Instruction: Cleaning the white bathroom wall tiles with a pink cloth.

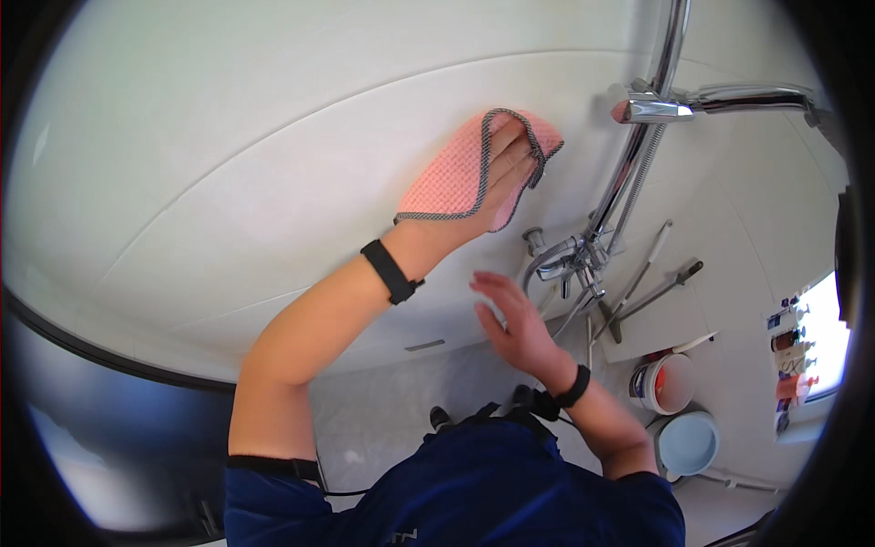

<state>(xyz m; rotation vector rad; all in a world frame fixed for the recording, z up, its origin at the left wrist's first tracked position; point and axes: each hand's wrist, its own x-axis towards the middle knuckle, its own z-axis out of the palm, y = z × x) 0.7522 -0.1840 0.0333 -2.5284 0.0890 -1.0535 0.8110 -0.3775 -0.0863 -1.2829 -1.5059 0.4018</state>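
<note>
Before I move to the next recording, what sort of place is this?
Most likely a bathroom's shower area: there is a chrome tap with a shower pipe running up from it, and a row of bottles beside a bright window.

I can't see part of the left hand [510, 169] under the pink waffle cloth [447, 178]; the top edge crops the shower rail [673, 41]; far-right bottles [791, 387] are too small to tell.

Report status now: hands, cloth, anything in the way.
Left hand holds grey-trimmed pink cloth against white wall. Right hand open, empty. Possible obstacle rightward: chrome shower rail, apart from cloth.
</note>
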